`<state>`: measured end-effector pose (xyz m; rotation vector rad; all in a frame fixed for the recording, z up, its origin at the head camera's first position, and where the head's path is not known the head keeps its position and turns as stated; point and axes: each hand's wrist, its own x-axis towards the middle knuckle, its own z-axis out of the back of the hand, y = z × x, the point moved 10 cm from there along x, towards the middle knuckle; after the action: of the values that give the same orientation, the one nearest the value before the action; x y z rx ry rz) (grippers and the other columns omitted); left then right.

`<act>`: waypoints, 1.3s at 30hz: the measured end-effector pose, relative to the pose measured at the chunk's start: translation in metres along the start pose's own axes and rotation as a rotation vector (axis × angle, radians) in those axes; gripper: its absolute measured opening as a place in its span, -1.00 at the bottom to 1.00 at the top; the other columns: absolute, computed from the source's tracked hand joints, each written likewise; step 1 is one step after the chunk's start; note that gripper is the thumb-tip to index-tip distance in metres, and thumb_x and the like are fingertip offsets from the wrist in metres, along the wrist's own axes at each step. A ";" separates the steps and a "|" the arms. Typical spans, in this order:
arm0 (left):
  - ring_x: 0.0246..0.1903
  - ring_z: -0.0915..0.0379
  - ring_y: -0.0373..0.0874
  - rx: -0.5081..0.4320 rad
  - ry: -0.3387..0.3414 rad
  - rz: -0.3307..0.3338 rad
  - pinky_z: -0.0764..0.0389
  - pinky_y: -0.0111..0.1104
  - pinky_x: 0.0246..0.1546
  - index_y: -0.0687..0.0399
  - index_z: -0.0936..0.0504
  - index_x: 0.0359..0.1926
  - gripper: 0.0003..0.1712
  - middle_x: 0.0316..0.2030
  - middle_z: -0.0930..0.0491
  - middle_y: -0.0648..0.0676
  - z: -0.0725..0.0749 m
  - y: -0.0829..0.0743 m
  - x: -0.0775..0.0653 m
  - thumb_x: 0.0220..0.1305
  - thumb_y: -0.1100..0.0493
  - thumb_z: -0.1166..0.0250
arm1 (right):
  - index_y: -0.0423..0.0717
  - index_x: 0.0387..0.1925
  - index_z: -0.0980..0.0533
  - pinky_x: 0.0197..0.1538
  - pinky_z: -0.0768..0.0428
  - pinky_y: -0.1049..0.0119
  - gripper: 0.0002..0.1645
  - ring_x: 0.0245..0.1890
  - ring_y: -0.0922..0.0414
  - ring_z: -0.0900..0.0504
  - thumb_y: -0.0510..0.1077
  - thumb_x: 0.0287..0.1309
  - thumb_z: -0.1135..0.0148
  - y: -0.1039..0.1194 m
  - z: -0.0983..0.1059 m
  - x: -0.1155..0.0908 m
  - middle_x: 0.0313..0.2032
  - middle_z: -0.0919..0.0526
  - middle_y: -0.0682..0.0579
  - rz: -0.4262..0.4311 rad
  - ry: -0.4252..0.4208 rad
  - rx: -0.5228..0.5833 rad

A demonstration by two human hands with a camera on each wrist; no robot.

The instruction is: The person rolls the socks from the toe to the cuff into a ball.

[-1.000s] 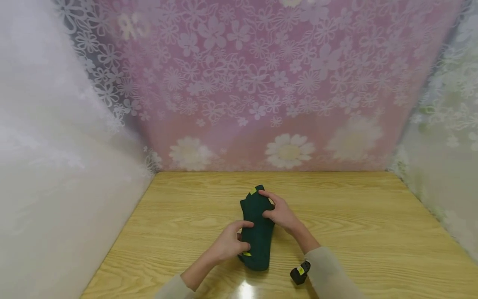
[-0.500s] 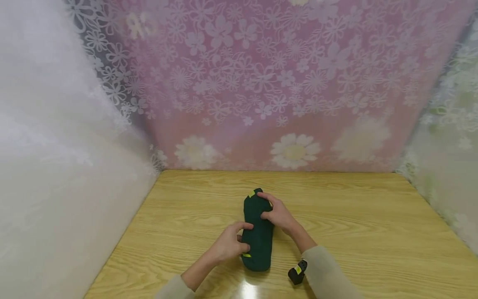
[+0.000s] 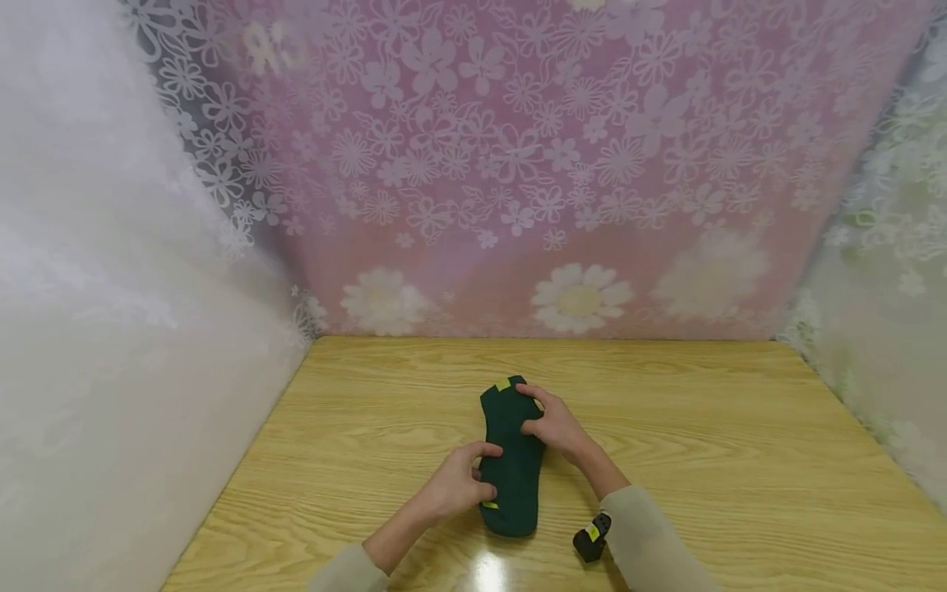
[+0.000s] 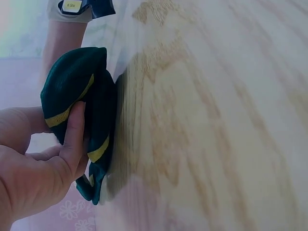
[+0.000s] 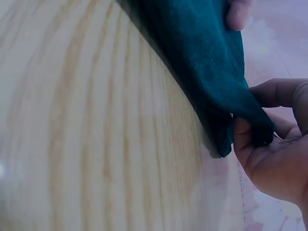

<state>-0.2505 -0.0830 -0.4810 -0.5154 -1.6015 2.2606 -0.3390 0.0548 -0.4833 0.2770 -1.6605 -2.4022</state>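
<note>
A pair of dark green socks with yellow stripes point(image 3: 514, 477) lies lengthwise on the wooden table, one layered on the other. My left hand point(image 3: 450, 487) grips the near left edge, thumb and fingers around the cloth. In the left wrist view, the fingers of that left hand point(image 4: 43, 168) reach in between the green layers point(image 4: 72, 72). At the far right edge my right hand point(image 3: 558, 426) pinches the fabric. The right wrist view shows the right hand point(image 5: 274, 159) with a fold of the sock point(image 5: 207, 67) between thumb and fingers. The undersides are hidden.
A small black device with a yellow label point(image 3: 590, 538) sits at my right wrist. The light wood tabletop point(image 3: 703, 444) runs back to a pink floral backdrop point(image 3: 459, 271). Pale panels stand at the left point(image 3: 148, 345) and right point(image 3: 880, 312).
The far end of the socks has flattened and lined up, and a corner that stuck out on the left is tucked in. Both hands keep nearly the same places.
</note>
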 end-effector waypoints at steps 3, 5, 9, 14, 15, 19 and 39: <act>-0.20 -0.58 -0.03 0.009 0.003 0.001 -0.52 -0.36 -0.36 0.34 -0.44 0.26 -0.38 0.17 -0.47 0.33 -0.001 0.000 0.000 0.12 0.50 -0.27 | -0.16 0.44 -0.27 0.07 -0.46 0.02 -0.14 0.35 -0.29 -0.31 -0.44 0.04 -0.19 0.000 0.001 -0.001 0.46 -0.14 -0.31 -0.005 -0.001 0.008; -0.24 -0.56 -0.05 0.015 0.004 -0.003 -0.51 -0.36 -0.40 0.35 -0.44 0.26 -0.38 0.15 -0.48 0.34 -0.001 0.000 -0.001 0.12 0.50 -0.26 | -0.17 0.44 -0.27 0.12 -0.46 -0.04 -0.14 0.37 -0.30 -0.27 -0.44 0.05 -0.20 0.000 0.001 -0.002 0.46 -0.14 -0.31 -0.008 -0.001 0.008; -0.32 -0.53 -0.09 0.032 -0.001 -0.008 -0.49 -0.37 -0.44 0.37 -0.44 0.25 -0.39 0.15 -0.48 0.32 -0.002 0.000 -0.001 0.11 0.50 -0.27 | -0.17 0.44 -0.27 0.20 -0.43 -0.13 -0.14 0.40 -0.31 -0.22 -0.44 0.05 -0.21 -0.003 0.001 -0.001 0.46 -0.13 -0.32 -0.018 -0.004 -0.001; -0.32 -0.49 -0.09 0.077 -0.014 -0.001 -0.49 -0.36 -0.42 0.34 -0.46 0.23 -0.40 0.16 -0.48 0.27 0.000 0.003 0.000 0.11 0.49 -0.29 | -0.19 0.43 -0.27 0.26 -0.38 -0.17 -0.13 0.41 -0.30 -0.20 -0.44 0.04 -0.22 -0.006 0.000 0.001 0.45 -0.15 -0.33 -0.021 -0.006 -0.022; -0.28 -0.48 -0.08 0.087 -0.016 -0.003 -0.50 -0.35 -0.39 0.33 -0.47 0.22 -0.40 0.17 -0.47 0.26 0.000 0.002 0.001 0.11 0.49 -0.30 | -0.19 0.43 -0.27 0.27 -0.37 -0.18 -0.13 0.41 -0.30 -0.20 -0.44 0.03 -0.22 -0.007 0.000 0.001 0.45 -0.16 -0.33 -0.020 -0.007 -0.024; -0.11 -0.45 0.01 0.124 -0.016 -0.016 -0.53 -0.23 -0.21 0.33 -0.47 0.22 -0.40 0.20 -0.46 0.26 0.001 0.000 0.001 0.10 0.48 -0.31 | -0.21 0.43 -0.27 0.29 -0.34 -0.20 -0.14 0.42 -0.30 -0.17 -0.43 0.04 -0.23 -0.008 0.000 0.003 0.44 -0.17 -0.34 -0.014 -0.007 -0.033; -0.35 -0.29 -0.12 0.333 -0.057 -0.029 -0.41 -0.35 -0.34 0.41 -0.50 0.05 -0.51 -0.26 -0.39 0.14 0.005 -0.002 -0.001 0.01 0.52 -0.29 | -0.29 0.40 -0.27 0.31 -0.32 -0.20 -0.15 0.39 -0.30 -0.24 -0.43 0.01 -0.25 0.000 -0.008 0.006 0.38 -0.27 -0.34 0.050 -0.019 -0.249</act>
<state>-0.2517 -0.0874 -0.4776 -0.3403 -1.2091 2.4695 -0.3425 0.0461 -0.4866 0.1703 -1.3391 -2.5453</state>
